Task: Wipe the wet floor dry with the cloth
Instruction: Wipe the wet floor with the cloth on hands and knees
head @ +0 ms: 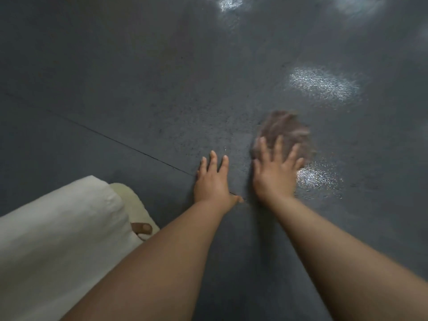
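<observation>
Down on the floor, the person's right hand (275, 172) lies flat with its fingers spread and straight over the near edge of a crumpled brownish-grey cloth (286, 130), pressing it against the dark grey speckled floor (139, 77). The fingers do not curl round the fabric; a flat palm seems chosen so that more of the cloth bears on the surface at once. The cloth is smeared with blur, so I judge it is mid-stroke, though which way I cannot tell.

The left hand (212, 179) is also released and flat, palm down on bare floor at about nine o'clock of the right hand, just beside it and holding nothing. It looks to be there as a prop, taking the body's weight while the other arm reaches.

Outward from the cloth, a glistening wet patch (317, 178) sits at roughly four o'clock of the right hand, touching its little-finger side. A larger shining patch (324, 83) lies at one o'clock beyond the cloth, and more sheen shows farther off at twelve. By my reading much of the drying is not yet done.

A thin dark seam (115, 137) runs across the floor from ten o'clock towards the left wrist. At seven o'clock a knee in cream-white fabric (58, 228) rests near the arm; nothing blocks the cloth's path to the wet spots.
</observation>
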`<action>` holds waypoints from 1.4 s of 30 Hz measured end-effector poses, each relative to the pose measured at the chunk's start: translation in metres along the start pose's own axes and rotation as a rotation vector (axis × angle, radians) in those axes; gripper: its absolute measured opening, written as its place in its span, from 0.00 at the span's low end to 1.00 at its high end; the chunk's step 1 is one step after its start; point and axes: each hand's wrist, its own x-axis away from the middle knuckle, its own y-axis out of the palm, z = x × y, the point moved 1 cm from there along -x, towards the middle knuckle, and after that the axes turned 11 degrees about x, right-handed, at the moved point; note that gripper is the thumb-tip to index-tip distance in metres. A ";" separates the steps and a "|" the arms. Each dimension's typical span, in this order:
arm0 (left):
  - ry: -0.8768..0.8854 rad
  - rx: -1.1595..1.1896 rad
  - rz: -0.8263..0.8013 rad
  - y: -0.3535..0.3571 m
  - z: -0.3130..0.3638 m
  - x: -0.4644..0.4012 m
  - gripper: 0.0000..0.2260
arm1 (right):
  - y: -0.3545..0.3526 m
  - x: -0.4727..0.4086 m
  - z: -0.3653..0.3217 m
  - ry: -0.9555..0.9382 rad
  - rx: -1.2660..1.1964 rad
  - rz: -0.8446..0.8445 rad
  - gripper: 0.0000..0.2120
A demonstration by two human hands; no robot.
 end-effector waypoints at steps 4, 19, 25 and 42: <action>0.053 0.060 -0.030 -0.013 -0.013 -0.003 0.44 | 0.020 0.054 -0.024 -0.412 0.109 0.043 0.24; 0.046 0.208 -0.066 -0.029 -0.019 0.010 0.40 | -0.002 0.030 0.015 -0.040 -0.018 -0.071 0.31; 0.154 0.195 0.024 -0.022 -0.028 0.012 0.36 | 0.016 0.072 -0.011 -0.303 -0.044 -0.009 0.31; 0.303 -0.041 0.060 0.036 0.052 0.039 0.25 | -0.016 0.044 0.044 0.094 -0.640 -0.183 0.08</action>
